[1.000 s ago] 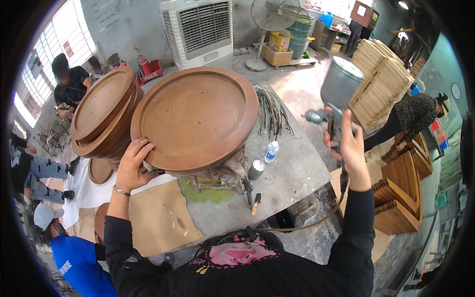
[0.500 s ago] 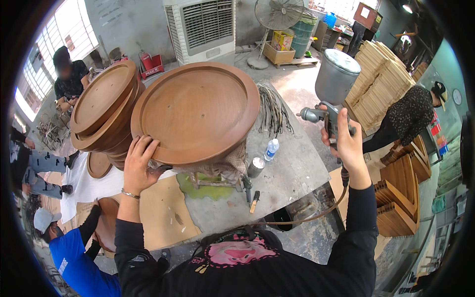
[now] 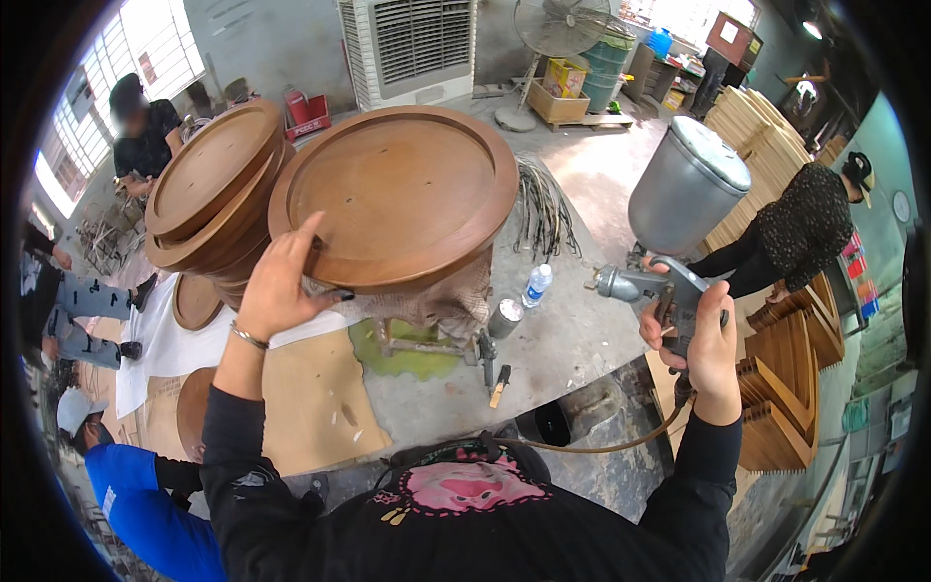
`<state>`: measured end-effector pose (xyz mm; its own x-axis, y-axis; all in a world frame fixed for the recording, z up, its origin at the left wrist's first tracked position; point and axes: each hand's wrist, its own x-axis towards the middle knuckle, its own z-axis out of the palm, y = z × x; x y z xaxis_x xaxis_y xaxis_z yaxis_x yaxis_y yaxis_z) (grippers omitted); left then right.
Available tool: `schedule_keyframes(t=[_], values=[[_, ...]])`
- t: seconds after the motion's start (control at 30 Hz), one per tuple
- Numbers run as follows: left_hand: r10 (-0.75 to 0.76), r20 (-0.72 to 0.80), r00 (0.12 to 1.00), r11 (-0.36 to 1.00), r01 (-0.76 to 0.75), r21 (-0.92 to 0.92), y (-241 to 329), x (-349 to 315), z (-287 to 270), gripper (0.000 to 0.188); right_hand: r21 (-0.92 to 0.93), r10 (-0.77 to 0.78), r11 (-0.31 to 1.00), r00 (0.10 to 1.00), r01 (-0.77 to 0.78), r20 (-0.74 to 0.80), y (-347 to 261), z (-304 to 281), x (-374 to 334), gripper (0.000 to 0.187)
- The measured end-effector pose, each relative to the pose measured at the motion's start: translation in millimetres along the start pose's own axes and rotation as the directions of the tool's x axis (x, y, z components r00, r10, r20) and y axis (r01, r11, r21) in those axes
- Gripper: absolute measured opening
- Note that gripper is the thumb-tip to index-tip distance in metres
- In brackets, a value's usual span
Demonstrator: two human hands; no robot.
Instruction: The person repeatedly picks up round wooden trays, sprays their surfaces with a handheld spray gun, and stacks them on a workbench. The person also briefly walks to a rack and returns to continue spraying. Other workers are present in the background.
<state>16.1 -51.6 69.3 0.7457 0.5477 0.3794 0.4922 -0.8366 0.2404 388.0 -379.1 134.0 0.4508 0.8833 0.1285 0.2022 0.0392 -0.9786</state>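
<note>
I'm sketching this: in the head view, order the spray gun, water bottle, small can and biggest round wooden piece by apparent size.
1. Round wooden piece
2. Spray gun, likely enlarged by nearness
3. Water bottle and small can: too alike to rank

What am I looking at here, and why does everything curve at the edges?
There is no robot: these are a person's two bare hands. The camera is worn on the head, looking down, and its fisheye lens bends straight edges toward the rim. The right hand grips a grey spray gun with a metal cup above it. The left hand, fingers spread, is at the rim of a round wooden panel. The grey table also bears a water bottle and a can.
</note>
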Motion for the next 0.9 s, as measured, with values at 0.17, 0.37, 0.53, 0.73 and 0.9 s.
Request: schedule_keyframes(t=[0.17, 0.37, 0.53, 0.73, 0.9], values=[[-0.099, -0.075, 0.992, 0.99, 0.09, -0.112, -15.9, -17.4, 14.5, 0.117, -0.14, -0.034, 0.99, 0.992, 0.017, -0.123, 3.9, 14.5, 10.0, 0.067], [-0.119, -0.22, 0.968, 0.983, 0.084, -0.163, -2.3, -21.1, 37.6, 0.12, -0.094, -0.005, 0.995, 0.997, 0.012, 0.071, 1.3, 33.1, -6.2, 0.076], [-0.087, -0.294, 0.952, 0.977, 0.024, -0.213, 55.6, -13.4, 69.4, 0.118, 0.035, 0.009, 0.999, 0.982, -0.016, 0.186, -2.5, 41.7, -19.6, 0.078], [0.021, -0.161, 0.987, 0.992, -0.04, -0.117, 8.7, -12.8, 22.8, 0.119, -0.137, -0.055, 0.989, 0.998, 0.054, -0.004, 4.0, 39.4, -1.3, 0.069], [-0.107, -0.064, 0.992, 0.987, 0.099, -0.127, -28.1, -24.1, 11.9, 0.113, -0.135, -0.006, 0.991, 0.997, 0.017, 0.083, 0.6, 47.0, -2.7, 0.07]])
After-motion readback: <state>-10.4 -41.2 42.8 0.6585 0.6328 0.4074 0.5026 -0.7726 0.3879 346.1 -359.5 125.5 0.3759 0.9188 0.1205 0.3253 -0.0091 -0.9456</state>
